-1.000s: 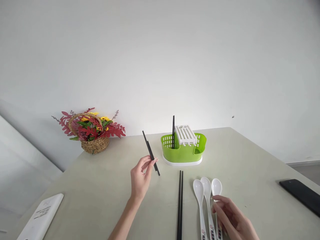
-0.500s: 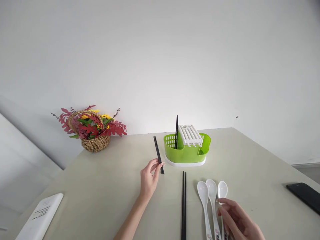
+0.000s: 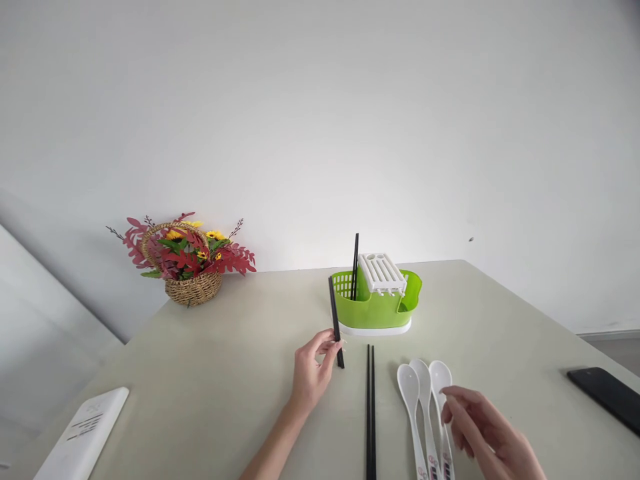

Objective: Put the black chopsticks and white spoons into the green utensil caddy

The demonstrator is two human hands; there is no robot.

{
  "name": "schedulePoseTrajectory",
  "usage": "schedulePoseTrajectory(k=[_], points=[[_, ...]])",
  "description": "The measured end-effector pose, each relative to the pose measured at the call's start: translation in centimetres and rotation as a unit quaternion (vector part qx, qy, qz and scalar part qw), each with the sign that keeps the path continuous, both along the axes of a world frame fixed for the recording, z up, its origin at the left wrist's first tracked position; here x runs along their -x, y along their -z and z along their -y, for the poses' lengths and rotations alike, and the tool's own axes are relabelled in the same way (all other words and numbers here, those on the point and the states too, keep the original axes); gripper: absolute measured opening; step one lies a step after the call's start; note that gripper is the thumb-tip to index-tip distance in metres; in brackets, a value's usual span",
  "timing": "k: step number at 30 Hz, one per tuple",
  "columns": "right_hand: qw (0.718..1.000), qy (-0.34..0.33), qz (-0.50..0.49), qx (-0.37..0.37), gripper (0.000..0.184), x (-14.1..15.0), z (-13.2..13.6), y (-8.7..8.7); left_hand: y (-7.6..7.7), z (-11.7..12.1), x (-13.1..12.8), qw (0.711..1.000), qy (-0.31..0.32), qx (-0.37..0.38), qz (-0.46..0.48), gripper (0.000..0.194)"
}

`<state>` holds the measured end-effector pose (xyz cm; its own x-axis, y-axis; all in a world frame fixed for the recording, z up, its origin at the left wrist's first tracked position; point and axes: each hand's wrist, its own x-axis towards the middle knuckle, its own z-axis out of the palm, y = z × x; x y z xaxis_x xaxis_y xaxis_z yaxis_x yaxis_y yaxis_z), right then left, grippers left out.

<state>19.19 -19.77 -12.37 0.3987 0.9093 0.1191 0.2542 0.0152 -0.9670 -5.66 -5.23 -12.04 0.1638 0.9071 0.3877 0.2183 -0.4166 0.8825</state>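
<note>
1. Two black chopsticks (image 3: 335, 310) are clamped between thumb and fingers of the left hand (image 3: 311, 375), near seven o'clock from the green cutlery caddy (image 3: 367, 312); their far ends lean just short of twelve.
2. Second chopstick pair (image 3: 355, 267): nearly upright in the caddy's nine o'clock compartment, beside the white slotted rack (image 3: 381, 273).
3. Third chopstick pair (image 3: 373, 413): flat on the table (image 3: 225, 373), six o'clock from the caddy.
4. Three white spoons (image 3: 425, 387) lie at five o'clock. At the outermost is the right hand (image 3: 493, 430), thumb and forefinger tips close together; whether they grip it, I cannot tell.
</note>
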Motion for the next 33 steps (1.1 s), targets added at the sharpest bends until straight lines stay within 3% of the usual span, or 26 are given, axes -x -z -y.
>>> schedulePoseTrajectory(k=[4, 8, 12, 16, 26, 33], points=[[0.990, -0.083, 0.109, -0.030, 0.037, 0.1, -2.6, -4.9, -0.3, 0.7, -0.2, 0.999, 0.029, -0.013, -0.022, 0.019], [0.956, -0.182, 0.222, -0.067, 0.040, 1.5, -6.3, -10.5, -0.3, 1.1, -0.1, 0.998, 0.057, -0.019, -0.021, 0.018], [0.928, -0.237, 0.274, -0.090, 0.038, 3.2, -8.7, -14.1, -0.1, 1.2, 0.1, 0.997, 0.067, -0.008, -0.023, 0.019], [0.911, -0.261, 0.295, -0.117, 0.027, 4.4, -9.6, -15.6, 0.1, 1.2, 0.2, 0.997, 0.072, -0.005, -0.027, 0.019], [0.911, -0.234, 0.323, -0.108, 0.038, 3.9, -10.4, -17.3, 0.3, 1.1, 0.3, 0.995, 0.084, 0.037, -0.044, 0.025], [0.937, -0.151, 0.275, -0.152, 0.046, -0.2, -12.5, -22.0, 0.0, 1.0, 0.4, 0.996, 0.059, 0.062, -0.033, 0.030]])
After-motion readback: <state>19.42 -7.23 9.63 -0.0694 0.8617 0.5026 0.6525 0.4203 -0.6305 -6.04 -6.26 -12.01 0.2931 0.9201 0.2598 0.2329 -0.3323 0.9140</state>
